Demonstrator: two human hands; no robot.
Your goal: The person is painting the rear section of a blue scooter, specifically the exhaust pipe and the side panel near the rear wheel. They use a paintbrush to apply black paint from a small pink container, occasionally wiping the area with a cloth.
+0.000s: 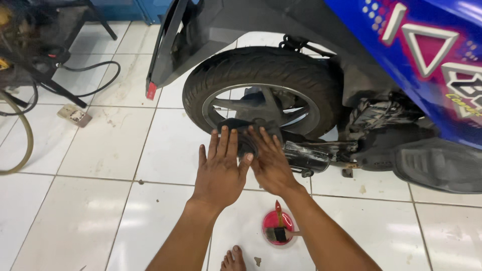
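Both of my hands reach toward the rear wheel (266, 80) of a blue scooter (416, 55). My left hand (221, 168) is flat with its fingers spread, its fingertips at a dark round part (248, 135) low by the wheel hub. My right hand (271, 160) lies beside it, fingers extended against the same dark part and the black casing (306, 156) to its right. Neither hand grips anything that I can see. The part itself is mostly hidden behind my hands.
A small pink bowl (277, 228) with a brush in it sits on the white tiled floor (100, 200) between my forearms. My bare toes (233, 260) show at the bottom edge. A black stand (50, 80), hoses and a small flat box (74, 115) lie at the left.
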